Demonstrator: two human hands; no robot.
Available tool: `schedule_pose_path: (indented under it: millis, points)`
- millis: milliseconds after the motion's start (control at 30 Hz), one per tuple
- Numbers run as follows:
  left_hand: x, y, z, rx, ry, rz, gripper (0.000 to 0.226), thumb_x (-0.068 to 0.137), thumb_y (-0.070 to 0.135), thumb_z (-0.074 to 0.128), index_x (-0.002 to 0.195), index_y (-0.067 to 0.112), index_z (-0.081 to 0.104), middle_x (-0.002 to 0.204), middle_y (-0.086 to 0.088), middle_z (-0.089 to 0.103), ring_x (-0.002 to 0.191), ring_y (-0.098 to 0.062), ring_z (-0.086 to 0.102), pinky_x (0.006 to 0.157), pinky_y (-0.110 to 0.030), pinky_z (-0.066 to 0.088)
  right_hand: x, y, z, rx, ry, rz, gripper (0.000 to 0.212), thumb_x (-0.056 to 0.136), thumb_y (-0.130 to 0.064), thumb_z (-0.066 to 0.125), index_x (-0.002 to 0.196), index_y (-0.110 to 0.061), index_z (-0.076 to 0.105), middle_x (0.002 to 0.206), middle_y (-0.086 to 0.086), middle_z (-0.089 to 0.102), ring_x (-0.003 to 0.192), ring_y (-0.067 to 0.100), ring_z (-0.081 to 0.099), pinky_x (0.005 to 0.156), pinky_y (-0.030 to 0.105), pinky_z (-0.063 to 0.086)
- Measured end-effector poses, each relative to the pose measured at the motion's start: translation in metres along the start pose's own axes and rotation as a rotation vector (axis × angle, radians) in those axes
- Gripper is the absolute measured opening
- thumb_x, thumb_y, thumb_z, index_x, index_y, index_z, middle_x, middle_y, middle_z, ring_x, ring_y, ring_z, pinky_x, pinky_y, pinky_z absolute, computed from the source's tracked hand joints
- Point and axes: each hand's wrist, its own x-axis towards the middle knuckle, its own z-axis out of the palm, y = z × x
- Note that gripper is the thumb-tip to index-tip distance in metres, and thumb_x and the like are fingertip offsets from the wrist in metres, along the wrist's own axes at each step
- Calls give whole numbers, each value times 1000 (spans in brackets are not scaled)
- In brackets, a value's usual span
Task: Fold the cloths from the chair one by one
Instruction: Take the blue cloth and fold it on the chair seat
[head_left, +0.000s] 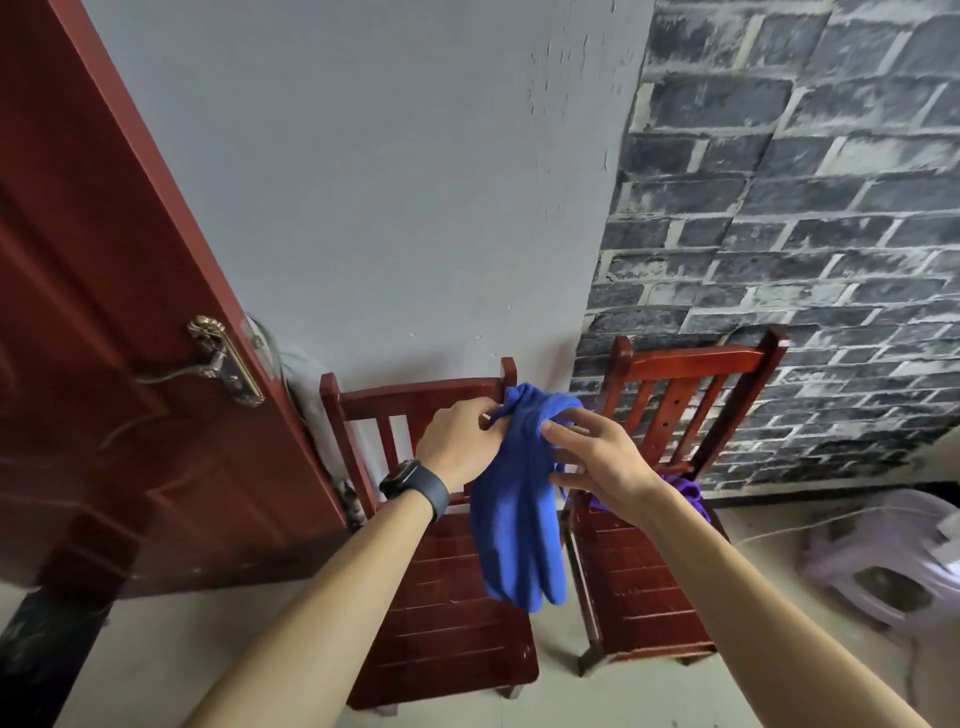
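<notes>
Beside the red door (104, 364), my left hand (460, 441) has its fingers curled, pinching the top edge of the blue cloth (519, 519). The cloth hangs bunched in the air, in front of the left chair (447, 623). My right hand (602, 462) nips its other side between thumb and loosely spread fingers. A purple cloth (691, 493) lies on the right chair (644, 597).
</notes>
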Motion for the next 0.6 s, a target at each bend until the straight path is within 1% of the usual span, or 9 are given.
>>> schedule_pose_path:
  millis: [100, 167, 233, 300, 367, 433, 500, 533, 600]
  points:
    - [0, -1, -5, 46, -4, 53, 30, 89, 48, 53, 67, 29, 59, 59, 3, 60, 63, -22, 59, 54, -37, 43, -1, 1, 1, 114, 75, 26, 33, 75, -44, 77, 89, -15, 70, 87, 5, 65, 81, 21, 66, 72, 35, 56]
    - [-1, -3, -9, 25, -17, 89, 29, 90, 48, 56, 78, 23, 67, 68, 3, 67, 70, -18, 63, 63, -39, 49, -1, 3, -5, 192, 86, 71, 23, 80, -36, 71, 86, -15, 62, 85, 4, 62, 82, 22, 64, 72, 35, 56]
    - [0, -7, -14, -42, -25, 83, 30, 90, 47, 59, 85, 21, 71, 76, 2, 71, 77, -17, 66, 71, -38, 51, -4, 5, -12, 299, 58, 133, 12, 81, -27, 66, 79, -20, 56, 81, 2, 54, 75, 21, 54, 68, 34, 53]
    - [2, -13, -20, -119, 2, 65, 30, 91, 45, 61, 85, 17, 71, 78, 3, 72, 80, -18, 65, 72, -32, 50, -8, 7, -18, 426, -33, 206, 13, 83, -31, 66, 86, -19, 65, 87, 4, 58, 74, 22, 55, 68, 34, 49]
    - [6, -19, -27, -175, 46, 50, 28, 92, 43, 62, 86, 17, 72, 78, 3, 72, 80, -19, 65, 72, -31, 49, -13, 11, -21, 494, -198, 232, 38, 92, -38, 62, 117, -9, 68, 114, 16, 66, 101, 32, 63, 86, 41, 51]
    - [9, -25, -35, -183, 60, 57, 26, 93, 43, 60, 91, 20, 74, 81, 5, 74, 81, -15, 66, 72, -31, 49, -18, 14, -22, 444, -260, 241, 54, 98, -41, 59, 135, -3, 58, 134, 19, 61, 126, 36, 56, 106, 46, 46]
    - [14, -32, -43, -189, 81, 53, 26, 94, 43, 59, 90, 22, 74, 79, 9, 73, 77, -8, 64, 69, -27, 48, -20, 18, -23, 343, -147, 256, 55, 95, -36, 64, 135, 2, 57, 136, 24, 59, 129, 39, 55, 110, 47, 43]
    - [17, -36, -49, -202, 115, 38, 26, 94, 42, 59, 86, 21, 72, 73, 12, 71, 71, -5, 61, 65, -24, 46, -19, 20, -26, 317, -44, 248, 53, 94, -33, 64, 133, 2, 58, 132, 25, 61, 124, 39, 58, 105, 46, 46]
    - [23, -49, -63, -218, 201, -14, 28, 94, 39, 60, 76, 19, 67, 58, 15, 61, 57, -2, 51, 56, -21, 39, -17, 25, -34, 339, 173, 209, 42, 95, -30, 62, 127, -3, 64, 116, 19, 66, 103, 34, 62, 80, 39, 48]
